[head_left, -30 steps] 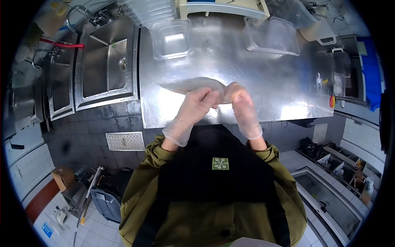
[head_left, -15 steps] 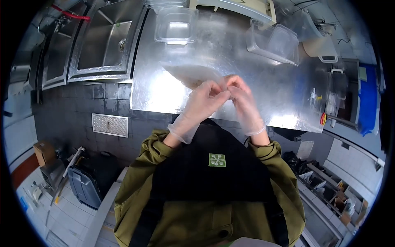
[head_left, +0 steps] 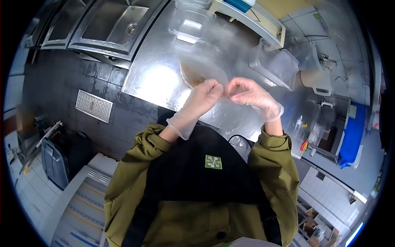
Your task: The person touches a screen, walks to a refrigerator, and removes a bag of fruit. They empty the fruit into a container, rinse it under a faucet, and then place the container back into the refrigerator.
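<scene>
Two hands observed, each in one thin, clear, wrinkled glove with a loose cuff at the wrist. Left hand: fingers folded and closed on the gathered end of one bag. The bag is translucent, soft film, broad and rounded at its far side, with brownish matter showing through its lower part; quantity cannot be counted. It lies over the front part of the work table, a smooth sheet-metal surface with bright glare and fine scuffs. Right hand: fingers and thumb curled towards each other just beside the bag's gathered end; whether they pinch the film cannot be told. Towards the back of the table, on the left, stands one clear, square plastic container with rounded corners. Towards the right is one clear rectangular tub, with one rounded, clear plastic piece at it. Left of the table, two metal sink basins are visible, the nearer with one round drain. One rectangular, raised-pattern metal plate is set in the dark tiled floor. The black apron bears one square green emblem.
</scene>
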The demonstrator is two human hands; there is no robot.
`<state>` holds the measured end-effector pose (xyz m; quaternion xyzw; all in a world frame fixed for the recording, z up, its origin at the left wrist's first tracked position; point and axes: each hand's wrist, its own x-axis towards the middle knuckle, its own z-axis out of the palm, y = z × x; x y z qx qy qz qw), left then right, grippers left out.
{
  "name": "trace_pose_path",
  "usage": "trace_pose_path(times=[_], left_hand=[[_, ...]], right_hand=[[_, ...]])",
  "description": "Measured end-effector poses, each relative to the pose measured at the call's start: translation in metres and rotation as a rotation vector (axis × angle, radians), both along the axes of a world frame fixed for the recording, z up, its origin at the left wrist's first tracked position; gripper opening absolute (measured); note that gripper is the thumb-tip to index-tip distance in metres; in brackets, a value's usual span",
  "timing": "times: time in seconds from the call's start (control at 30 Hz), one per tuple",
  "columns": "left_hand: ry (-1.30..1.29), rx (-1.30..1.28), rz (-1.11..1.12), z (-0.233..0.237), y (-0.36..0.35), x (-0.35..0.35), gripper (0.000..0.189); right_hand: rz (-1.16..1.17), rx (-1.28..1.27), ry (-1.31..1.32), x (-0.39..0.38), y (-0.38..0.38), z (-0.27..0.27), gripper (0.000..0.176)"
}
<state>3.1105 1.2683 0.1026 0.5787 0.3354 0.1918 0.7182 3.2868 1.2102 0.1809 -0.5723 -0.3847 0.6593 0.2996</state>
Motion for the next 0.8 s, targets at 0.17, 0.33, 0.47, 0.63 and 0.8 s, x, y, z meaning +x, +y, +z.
trace_pose_path(times=[0.17,0.33,0.47,0.63,0.8], left_hand=[[0.008,-0.08,-0.054,0.0,0.003,0.001,0.02],[-0.025,-0.125,-0.024,-0.001,0.001,0.002,0.019],[-0.022,0.122,-0.043,0.011,0.0,-0.001,0.03],[-0.092,0.412,-0.061,0.01,0.003,0.0,0.031],[0.064,0.585,-0.149,0.014,0.002,-0.003,0.018]], right_hand=[[0.004,-0.071,-0.054,-0.001,0.007,0.005,0.009],[0.076,-0.056,-0.096,0.008,0.007,-0.006,0.005],[0.139,0.001,-0.145,0.004,0.01,0.002,0.006],[0.167,0.027,-0.156,0.005,0.008,-0.001,0.007],[0.233,0.192,-0.242,-0.001,0.009,-0.004,0.009]])
